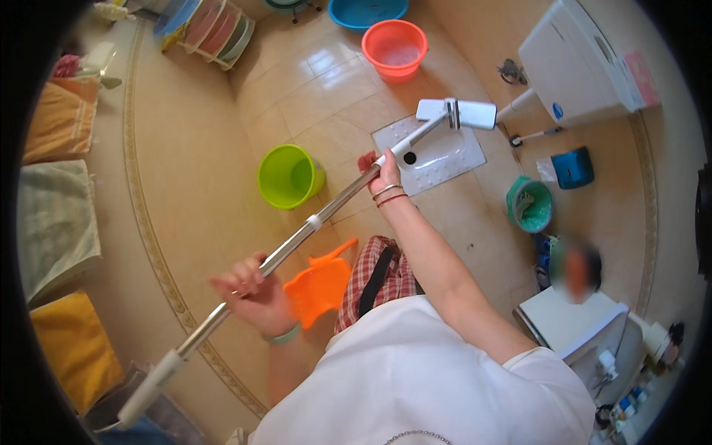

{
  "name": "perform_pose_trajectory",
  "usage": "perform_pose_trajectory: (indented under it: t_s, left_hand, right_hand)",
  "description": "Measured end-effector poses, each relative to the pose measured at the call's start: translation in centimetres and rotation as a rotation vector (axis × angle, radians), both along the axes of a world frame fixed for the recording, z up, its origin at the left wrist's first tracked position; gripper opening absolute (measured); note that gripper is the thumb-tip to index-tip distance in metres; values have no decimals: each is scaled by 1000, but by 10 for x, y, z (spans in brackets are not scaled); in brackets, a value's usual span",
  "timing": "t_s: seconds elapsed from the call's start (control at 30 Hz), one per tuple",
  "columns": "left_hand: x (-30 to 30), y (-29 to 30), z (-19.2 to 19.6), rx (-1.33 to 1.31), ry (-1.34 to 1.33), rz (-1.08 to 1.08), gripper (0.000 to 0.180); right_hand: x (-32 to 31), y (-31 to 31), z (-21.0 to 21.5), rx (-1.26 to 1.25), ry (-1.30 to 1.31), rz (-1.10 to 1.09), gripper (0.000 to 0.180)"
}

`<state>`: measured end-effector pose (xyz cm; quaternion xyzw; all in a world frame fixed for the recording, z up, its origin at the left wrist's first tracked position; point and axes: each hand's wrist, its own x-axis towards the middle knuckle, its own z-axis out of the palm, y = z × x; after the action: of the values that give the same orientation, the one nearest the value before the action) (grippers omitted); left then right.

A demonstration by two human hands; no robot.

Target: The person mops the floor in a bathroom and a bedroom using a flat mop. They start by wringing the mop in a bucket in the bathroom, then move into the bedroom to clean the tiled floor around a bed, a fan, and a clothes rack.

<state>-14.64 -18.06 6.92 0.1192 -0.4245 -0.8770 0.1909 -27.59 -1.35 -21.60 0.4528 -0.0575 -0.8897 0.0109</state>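
Right hand (pixel 385 176): closed around the mop (pixel 343 198), fingers wrapped on the upper pole, bangles at the wrist.
Left hand (pixel 258 295): half open at the lower pole, fingers blurred and partly spread; whether it grips cannot be told.
Mop: held aslant across the bathroom, handle end at lower left; its white head (pixel 475 116) appears over the far edge of the squat pan (pixel 445 152), contact unclear.
Stool (pixel 322 289): orange, near the left hand, beyond its wrist.
Bucket (pixel 291 176): lime green, left of the pan, its inner wall showing.
Bin (pixel 531 204): right of the pan, lined with a green bag, pale crumpled matter inside.
Basins: a coral one (pixel 394 50) beyond the pan, its pale bottom too indistinct to read; a blue one (pixel 367 11) just behind, cut by the frame.
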Motion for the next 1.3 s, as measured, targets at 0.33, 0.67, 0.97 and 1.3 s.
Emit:
perform_pose_trajectory:
  t_s: [0.33,0.67,0.97,1.3]
  left_hand:
    - [-47,0,-79,306,-171,166,46]
    - [-186,-64,-82,274,-275,170,44]
    - [-256,-132,14,-237,-184,128,32]
    - [-401,-97,-16,-343,31,-61,40]
  right_hand:
    - [-63,-51,71,400,93,343,23]
    - [-200,-103,68,520,-10,510,23]
    - [-230,-180,137,207,2,656,23]
    - [-344,-142,100,166,65,635,25]
